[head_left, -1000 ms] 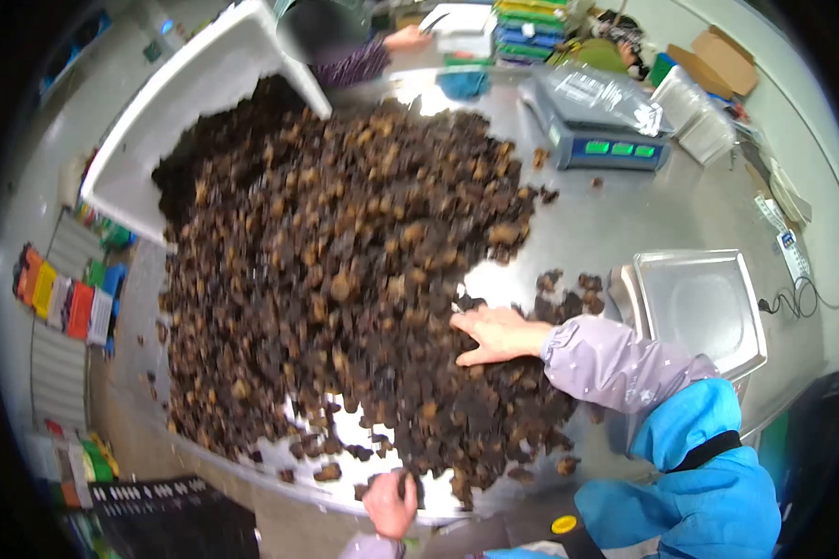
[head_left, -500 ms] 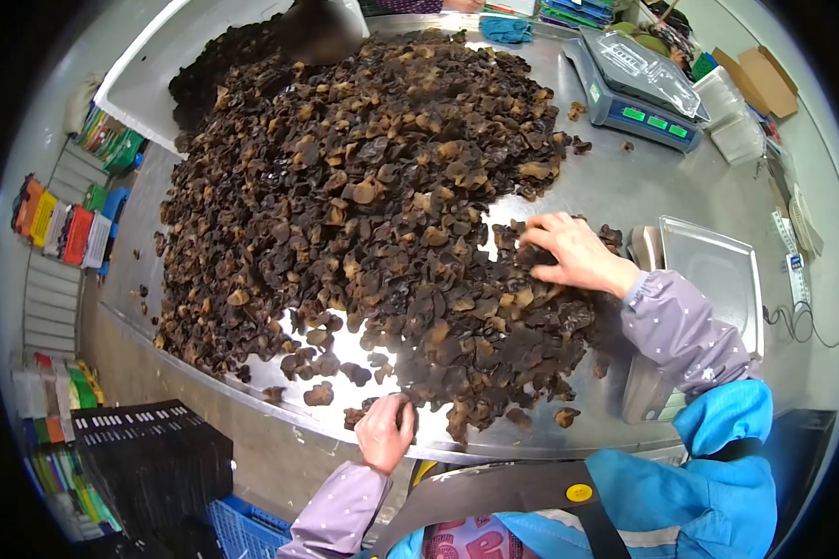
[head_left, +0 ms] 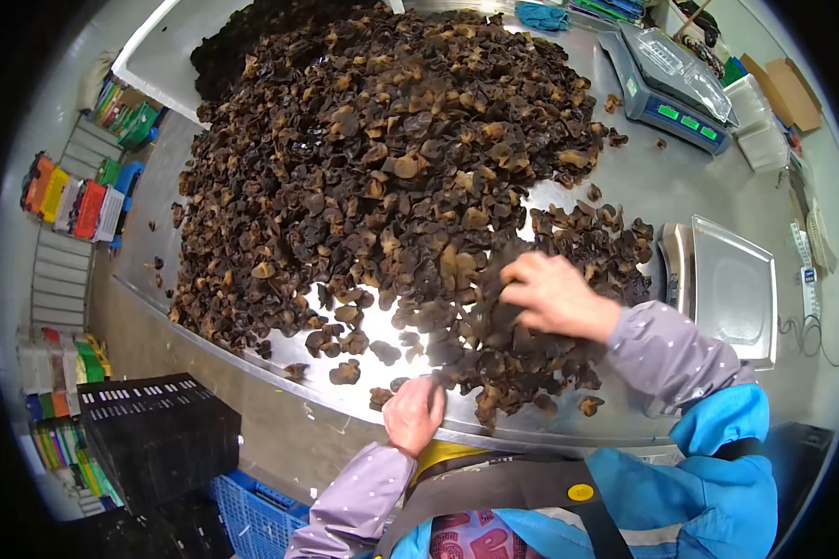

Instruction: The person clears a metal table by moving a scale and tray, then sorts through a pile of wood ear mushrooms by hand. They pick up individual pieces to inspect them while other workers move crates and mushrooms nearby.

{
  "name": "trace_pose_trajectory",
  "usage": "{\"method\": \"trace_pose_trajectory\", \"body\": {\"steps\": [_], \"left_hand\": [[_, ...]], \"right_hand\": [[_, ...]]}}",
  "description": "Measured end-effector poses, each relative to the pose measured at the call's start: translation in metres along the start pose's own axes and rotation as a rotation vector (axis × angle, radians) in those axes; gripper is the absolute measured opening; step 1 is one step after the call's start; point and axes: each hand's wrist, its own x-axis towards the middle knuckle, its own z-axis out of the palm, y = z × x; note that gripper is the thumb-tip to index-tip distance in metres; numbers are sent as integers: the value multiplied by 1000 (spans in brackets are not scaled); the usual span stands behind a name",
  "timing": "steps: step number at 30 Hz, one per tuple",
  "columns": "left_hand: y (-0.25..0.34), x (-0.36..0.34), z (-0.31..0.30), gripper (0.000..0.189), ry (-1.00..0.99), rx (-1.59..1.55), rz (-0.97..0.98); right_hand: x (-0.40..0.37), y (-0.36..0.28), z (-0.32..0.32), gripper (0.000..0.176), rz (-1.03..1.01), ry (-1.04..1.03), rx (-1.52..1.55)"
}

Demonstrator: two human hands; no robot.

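a scale with green digits (head_left: 678, 116) and a steel-topped scale (head_left: 735, 289) stand right of the dark fungus pile (head_left: 382, 177); the right hand (head_left: 555, 296) reaches over it, fingers curled apart; the left hand (head_left: 414, 415) bends at the table's (head_left: 336, 396) near edge, its grip unclear.

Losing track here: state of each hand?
Left hand: curled at the table edge; contents hidden.
Right hand: fingers bent over dark fungus pieces; grip unclear.

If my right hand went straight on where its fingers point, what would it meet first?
Most likely the dark, curled pieces in the heap, right beside the fingertips of your right hand. Blur there makes depth unclear, so the hand may be touching them or slightly above.
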Motion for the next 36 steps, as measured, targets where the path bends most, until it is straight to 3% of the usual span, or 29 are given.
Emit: {"method": "trace_pose_trajectory", "body": {"steps": [3,8,11,18,21,26,30,32,34,36], "left_hand": [[1,0,-3,8,-18,-35,29],[-4,0,-3,8,-48,-102,81],[-4,1,-8,7,-104,-150,61],[-19,7,-27,10,-339,-435,-87],[-41,8,-29,16,-424,-748,-313],[-64,33,-57,12,-456,-960,-401],[-78,57,-71,13,-476,-1004,-505],[-72,77,-79,13,-470,-1011,-553],[-64,93,-80,18,-504,-1011,-541],[-52,105,-80,25,-472,-1064,-507]], "right_hand": [[-15,17,-10,34,271,76,-54],[-12,-17,-10,41,340,233,77],[4,-33,-1,35,356,326,144],[52,-67,30,28,346,365,92],[77,-76,36,32,477,407,-10],[105,-82,51,33,683,329,-53],[106,-89,47,38,725,414,94],[104,-102,28,37,837,366,400],[102,-115,21,33,817,412,462],[101,-127,11,33,827,295,600]]}}
